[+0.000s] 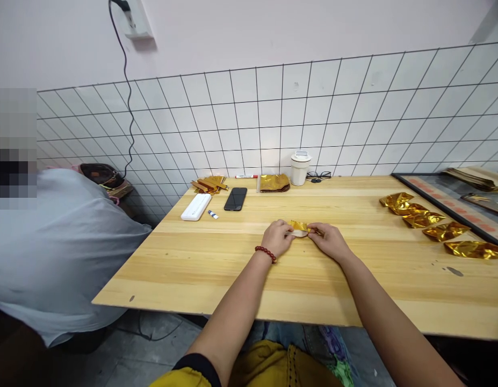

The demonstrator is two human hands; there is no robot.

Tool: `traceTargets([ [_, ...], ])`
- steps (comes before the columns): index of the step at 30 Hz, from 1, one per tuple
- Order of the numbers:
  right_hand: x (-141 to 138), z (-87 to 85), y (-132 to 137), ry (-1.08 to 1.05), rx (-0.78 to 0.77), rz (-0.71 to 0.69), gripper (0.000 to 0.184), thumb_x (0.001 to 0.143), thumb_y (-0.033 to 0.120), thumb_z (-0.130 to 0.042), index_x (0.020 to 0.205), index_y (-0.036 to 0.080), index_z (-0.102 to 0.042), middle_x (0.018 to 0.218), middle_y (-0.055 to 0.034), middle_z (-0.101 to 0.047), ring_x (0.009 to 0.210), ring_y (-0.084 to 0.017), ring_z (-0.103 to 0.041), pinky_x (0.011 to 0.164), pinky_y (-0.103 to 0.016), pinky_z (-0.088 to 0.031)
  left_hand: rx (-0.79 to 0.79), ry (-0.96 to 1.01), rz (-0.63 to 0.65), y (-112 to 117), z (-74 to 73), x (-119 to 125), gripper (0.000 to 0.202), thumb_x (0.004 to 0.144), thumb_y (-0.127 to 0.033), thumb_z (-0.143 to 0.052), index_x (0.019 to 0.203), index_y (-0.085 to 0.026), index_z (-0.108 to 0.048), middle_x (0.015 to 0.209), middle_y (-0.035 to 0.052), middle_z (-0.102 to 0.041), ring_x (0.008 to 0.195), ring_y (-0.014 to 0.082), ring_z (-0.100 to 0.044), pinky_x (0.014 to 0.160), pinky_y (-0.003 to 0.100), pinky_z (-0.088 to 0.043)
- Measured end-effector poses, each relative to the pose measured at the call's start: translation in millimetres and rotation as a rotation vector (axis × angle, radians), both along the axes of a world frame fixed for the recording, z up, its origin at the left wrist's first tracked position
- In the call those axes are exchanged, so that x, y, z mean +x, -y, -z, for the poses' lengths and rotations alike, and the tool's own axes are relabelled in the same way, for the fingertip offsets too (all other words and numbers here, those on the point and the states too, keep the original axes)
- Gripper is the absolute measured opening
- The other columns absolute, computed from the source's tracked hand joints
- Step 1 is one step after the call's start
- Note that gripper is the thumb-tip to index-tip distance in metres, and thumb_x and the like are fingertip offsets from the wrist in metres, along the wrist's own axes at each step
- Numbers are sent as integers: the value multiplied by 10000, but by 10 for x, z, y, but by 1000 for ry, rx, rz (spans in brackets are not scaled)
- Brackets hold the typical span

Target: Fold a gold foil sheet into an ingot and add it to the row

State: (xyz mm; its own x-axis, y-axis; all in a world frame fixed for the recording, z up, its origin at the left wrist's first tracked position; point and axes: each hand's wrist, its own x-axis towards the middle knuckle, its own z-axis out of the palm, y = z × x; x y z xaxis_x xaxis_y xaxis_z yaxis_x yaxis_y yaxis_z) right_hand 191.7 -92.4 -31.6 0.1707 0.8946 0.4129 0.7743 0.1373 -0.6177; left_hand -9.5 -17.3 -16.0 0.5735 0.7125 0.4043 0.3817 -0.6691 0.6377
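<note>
We work at the wooden table that fills the middle of the frame; a person in a grey shirt bends at the left edge. At the right edge lies a row of folded gold pieces. At centre, our left hand and right hand pinch a gold foil sheet from both ends. We judge that pressing it flat against the wood keeps the crease sharp.
</note>
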Motion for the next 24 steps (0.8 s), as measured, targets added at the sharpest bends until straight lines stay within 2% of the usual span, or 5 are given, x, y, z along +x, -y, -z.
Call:
traceTargets([
  [3, -18, -33, 34, 65, 21, -79, 321, 726, 250, -676, 1043, 220, -711, 942, -63, -708, 877, -231, -659, 839, -376, -521, 70, -131, -41, -9, -34, -39, 122, 772, -177, -690, 879, -204, -744, 968, 60, -699, 963, 218, -620, 914, 362, -490],
  [7, -20, -24, 44, 135, 47, -95, 214, 770, 299, -668, 958, 233, -746, 951, -71, -671, 890, -232, -641, 831, -376, -513, 62, -156, -66, -48, -16, -49, 125, 786, -179, -674, 889, -198, -743, 981, 61, -695, 959, 216, -620, 908, 362, -498],
  [11, -20, -15, 27, 208, 55, -120, 158, 802, 285, -645, 903, 250, -761, 923, -69, -685, 861, -235, -637, 785, -379, -507, 151, -168, -64, -43, 8, -49, 100, 783, -207, -686, 858, -192, -750, 1190, 93, -638, 1092, 247, -576, 987, 394, -468],
  [16, -36, -44, 22, 138, 67, -185, 160, 819, 241, -610, 907, 246, -744, 906, -50, -737, 855, -222, -666, 821, -369, -512, 230, -258, 12, 18, -40, -47, 173, 863, -189, -580, 845, -182, -752, 954, 92, -677, 971, 229, -583, 890, 360, -502],
  [24, -66, -44, 56, -26, -17, -102, 187, 827, 278, -562, 890, 257, -736, 889, -25, -750, 810, -207, -685, 777, -348, -534, 177, -267, 62, 35, -98, -52, 220, 886, -187, -539, 934, -222, -751, 940, 67, -702, 924, 209, -614, 868, 328, -488],
])
